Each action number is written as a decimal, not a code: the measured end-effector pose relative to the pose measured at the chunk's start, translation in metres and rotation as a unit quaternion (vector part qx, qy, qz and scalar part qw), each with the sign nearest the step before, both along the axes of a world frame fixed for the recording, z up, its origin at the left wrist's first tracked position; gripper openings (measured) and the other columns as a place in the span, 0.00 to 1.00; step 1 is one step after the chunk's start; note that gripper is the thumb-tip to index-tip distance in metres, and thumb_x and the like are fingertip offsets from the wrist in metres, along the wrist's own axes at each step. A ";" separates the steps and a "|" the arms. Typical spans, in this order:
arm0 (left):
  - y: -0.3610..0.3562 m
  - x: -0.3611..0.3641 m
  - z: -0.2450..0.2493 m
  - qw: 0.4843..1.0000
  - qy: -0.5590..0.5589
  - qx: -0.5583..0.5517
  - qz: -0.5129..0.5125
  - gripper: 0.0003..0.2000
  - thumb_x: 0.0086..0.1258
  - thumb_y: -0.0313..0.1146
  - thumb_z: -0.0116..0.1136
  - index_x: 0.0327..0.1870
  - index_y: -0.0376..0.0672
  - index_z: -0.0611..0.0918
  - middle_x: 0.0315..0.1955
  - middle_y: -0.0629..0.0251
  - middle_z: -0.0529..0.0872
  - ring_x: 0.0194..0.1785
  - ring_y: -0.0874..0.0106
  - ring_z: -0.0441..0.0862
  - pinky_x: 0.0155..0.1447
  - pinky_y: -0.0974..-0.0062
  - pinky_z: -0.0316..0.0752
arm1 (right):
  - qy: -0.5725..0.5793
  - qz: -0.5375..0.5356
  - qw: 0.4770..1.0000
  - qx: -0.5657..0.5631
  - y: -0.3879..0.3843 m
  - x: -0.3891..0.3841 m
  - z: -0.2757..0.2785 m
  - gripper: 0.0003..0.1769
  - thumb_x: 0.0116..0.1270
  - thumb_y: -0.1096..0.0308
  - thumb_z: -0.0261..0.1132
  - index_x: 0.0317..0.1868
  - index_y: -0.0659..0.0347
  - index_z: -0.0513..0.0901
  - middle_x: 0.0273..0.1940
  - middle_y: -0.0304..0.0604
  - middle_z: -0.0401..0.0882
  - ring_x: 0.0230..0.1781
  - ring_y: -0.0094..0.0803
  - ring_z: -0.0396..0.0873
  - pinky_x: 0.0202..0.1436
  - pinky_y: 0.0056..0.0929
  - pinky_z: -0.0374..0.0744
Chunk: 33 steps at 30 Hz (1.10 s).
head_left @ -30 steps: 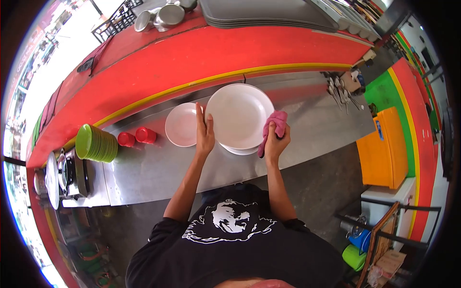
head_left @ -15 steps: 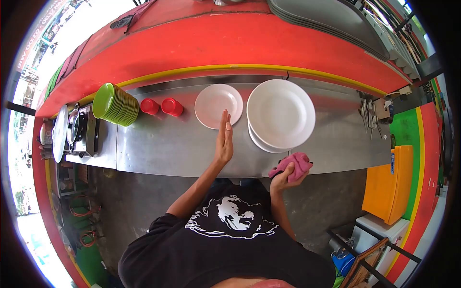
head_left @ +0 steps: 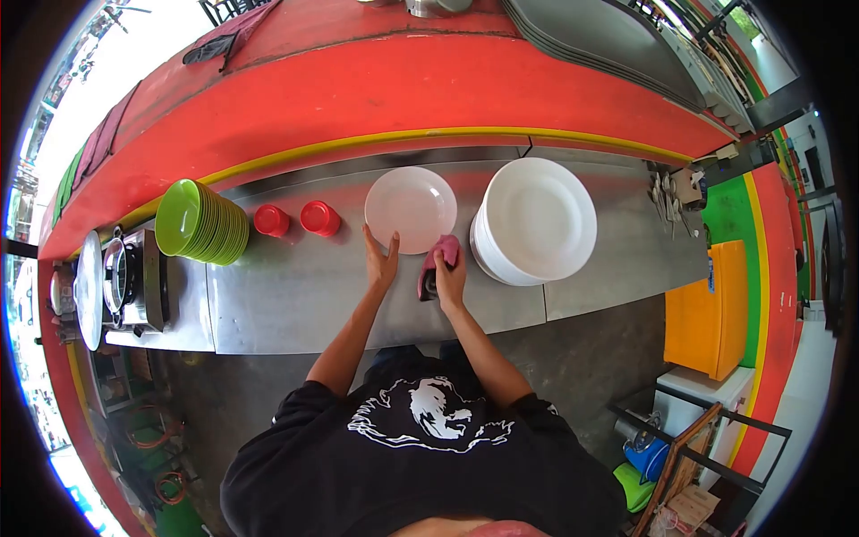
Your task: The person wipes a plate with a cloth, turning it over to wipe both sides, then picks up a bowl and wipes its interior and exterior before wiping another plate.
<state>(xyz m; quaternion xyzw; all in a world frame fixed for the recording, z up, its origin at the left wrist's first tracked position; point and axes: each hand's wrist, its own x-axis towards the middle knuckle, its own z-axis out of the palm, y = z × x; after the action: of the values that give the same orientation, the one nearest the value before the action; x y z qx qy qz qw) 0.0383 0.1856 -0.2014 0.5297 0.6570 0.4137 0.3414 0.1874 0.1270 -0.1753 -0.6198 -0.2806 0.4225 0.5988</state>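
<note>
A pale pink plate [head_left: 410, 208] lies on the steel counter in front of me. My left hand [head_left: 382, 262] is at its near left edge, thumb and fingers spread with nothing between them. At the near right edge, my right hand [head_left: 451, 277] grips a bunched pink cloth [head_left: 446, 247] with a dark part hanging below the fingers. The cloth's top overlaps the plate's rim in this view. Right of the plate rises a stack of white plates [head_left: 540, 219].
Two red cups [head_left: 320, 219] and a leaning stack of green bowls [head_left: 199, 224] stand to the left. Beyond them sits a stove with a pot [head_left: 118, 276]. Spoons and forks [head_left: 667, 199] lie at the counter's right end. A red wall [head_left: 376, 98] borders the back.
My right hand has carried the cloth leftward from below the white stack to the pink plate's edge. My left hand has drawn back toward the plate's near left rim, its fingers spreading apart.
</note>
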 end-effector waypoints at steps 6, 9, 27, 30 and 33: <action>0.053 -0.020 -0.024 0.999 -0.016 0.026 -0.029 0.47 0.69 0.43 0.67 0.80 0.31 0.50 0.77 0.36 0.58 0.79 0.44 0.58 0.79 0.57 0.59 | -0.106 0.006 0.992 -0.072 0.048 0.009 -0.033 0.51 0.61 0.59 0.77 0.76 0.73 0.60 0.69 0.60 0.72 0.68 0.42 0.75 0.71 0.36 0.72; 0.058 -0.026 -0.036 0.997 -0.034 0.053 -0.050 0.45 0.68 0.36 0.67 0.80 0.34 0.51 0.77 0.38 0.59 0.80 0.45 0.58 0.79 0.58 0.60 | -0.085 0.035 0.994 -0.062 0.055 0.013 -0.031 0.51 0.60 0.64 0.78 0.78 0.68 0.60 0.65 0.54 0.76 0.63 0.38 0.77 0.67 0.33 0.74; -0.009 -0.044 0.011 0.982 -0.173 0.070 -0.043 0.37 0.76 0.33 0.57 0.81 0.37 0.54 0.79 0.48 0.60 0.81 0.59 0.59 0.79 0.65 0.58 | 0.160 -0.002 0.982 -0.098 0.002 -0.005 0.006 0.26 0.63 0.71 0.75 0.61 0.62 0.79 0.51 0.39 0.82 0.50 0.27 0.81 0.54 0.29 0.79; -0.029 -0.057 0.045 0.973 -0.216 0.077 -0.024 0.30 0.82 0.34 0.51 0.80 0.37 0.58 0.75 0.51 0.66 0.77 0.63 0.64 0.76 0.67 0.62 | 0.172 -0.010 0.979 -0.109 -0.033 -0.016 0.013 0.21 0.66 0.69 0.73 0.58 0.61 0.80 0.51 0.39 0.82 0.51 0.28 0.81 0.57 0.30 0.78; -0.042 -0.080 0.042 0.965 -0.262 0.011 -0.021 0.23 0.85 0.37 0.46 0.76 0.37 0.65 0.69 0.54 0.75 0.71 0.66 0.71 0.73 0.68 0.66 | 0.120 -0.047 0.984 -0.119 -0.054 -0.029 0.036 0.20 0.71 0.65 0.70 0.59 0.62 0.78 0.52 0.39 0.80 0.54 0.27 0.78 0.60 0.29 0.75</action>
<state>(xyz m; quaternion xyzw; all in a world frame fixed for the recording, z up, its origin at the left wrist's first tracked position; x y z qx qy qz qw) -0.0414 0.1440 -0.1591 0.4200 0.5285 0.5381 0.5047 0.1579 0.0727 -0.1390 -0.6442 -0.1250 0.4957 0.5689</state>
